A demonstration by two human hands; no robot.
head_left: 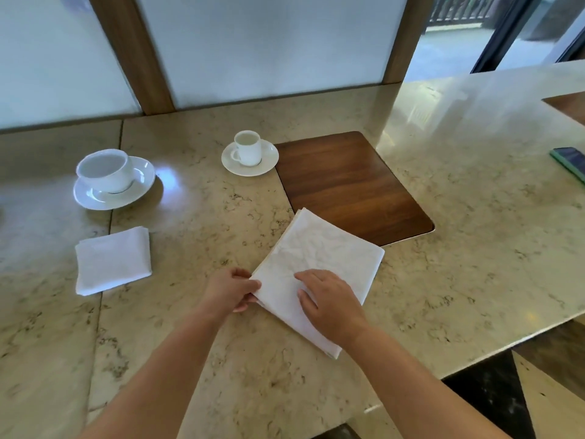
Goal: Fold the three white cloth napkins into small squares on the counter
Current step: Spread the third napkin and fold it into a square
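A white cloth napkin (pixel 319 258), folded into a large square with layered edges showing, lies at the middle of the marble counter (pixel 474 217). My left hand (pixel 232 288) pinches its near left corner. My right hand (pixel 329 301) rests on top of its near part, fingers bent against the cloth. A second white napkin (pixel 112 261), folded into a small square, lies to the left, apart from both hands. No third napkin can be made out separately.
A large white cup on a saucer (pixel 109 179) stands at the back left. A small cup on a saucer (pixel 248 152) stands at the back middle, next to a dark wooden inlay (pixel 351 182). A phone (pixel 569 161) lies at the right edge.
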